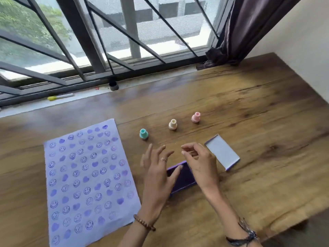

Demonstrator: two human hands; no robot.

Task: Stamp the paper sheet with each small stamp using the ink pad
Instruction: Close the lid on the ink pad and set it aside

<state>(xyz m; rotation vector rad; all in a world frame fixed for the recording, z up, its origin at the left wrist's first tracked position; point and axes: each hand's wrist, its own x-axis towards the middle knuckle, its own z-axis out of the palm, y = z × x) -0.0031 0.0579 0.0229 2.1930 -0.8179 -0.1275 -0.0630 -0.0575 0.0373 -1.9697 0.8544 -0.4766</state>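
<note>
I see both hands empty, left hand (156, 173) spread, right hand (199, 161) loosely curled, over the open purple ink pad (183, 177). The stamped lilac paper sheet (89, 182) lies left. Next, I think, grab the teal plastic stamp (143, 134).

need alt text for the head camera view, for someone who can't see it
Two bare hands, left hand and right hand, hover empty over an open purple ink pad on a wooden table, its lid lying to the right. A paper sheet covered in purple stamps lies left; teal, cream and pink stamps stand behind.
</note>
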